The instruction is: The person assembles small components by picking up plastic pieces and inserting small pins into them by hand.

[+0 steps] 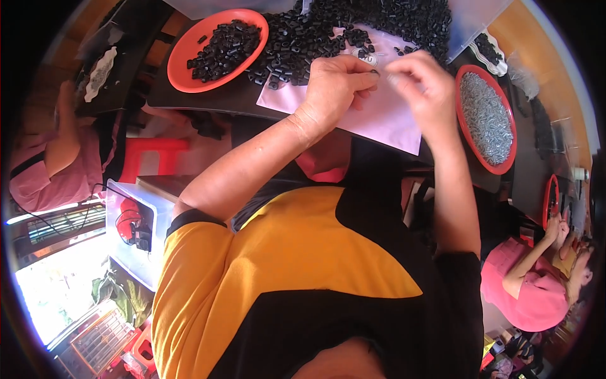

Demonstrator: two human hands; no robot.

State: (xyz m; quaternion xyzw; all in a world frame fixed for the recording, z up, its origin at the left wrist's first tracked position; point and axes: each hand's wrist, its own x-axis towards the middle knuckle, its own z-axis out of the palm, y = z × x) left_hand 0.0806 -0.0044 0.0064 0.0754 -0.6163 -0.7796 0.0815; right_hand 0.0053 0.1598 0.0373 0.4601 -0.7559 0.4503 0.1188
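My left hand [334, 85] is closed in a pinch, with a small black piece [374, 72] at the tips of thumb and forefinger. Close to its right, my right hand [424, 88] is raised with bent fingers. Motion smears those fingers, so whatever they may hold cannot be made out. Both hands are above a pale pink sheet [385, 129] on the dark table. Beyond them spreads a large heap of small black plastic parts [297, 47], some lying on the sheet.
A red oval tray [180, 72] of black parts stands at the left. Another red tray [463, 117], at the right, holds many small silver screws [486, 120]. A person in pink [527, 284] works at far right; another person [57, 161] is at far left, near a red stool [151, 155].
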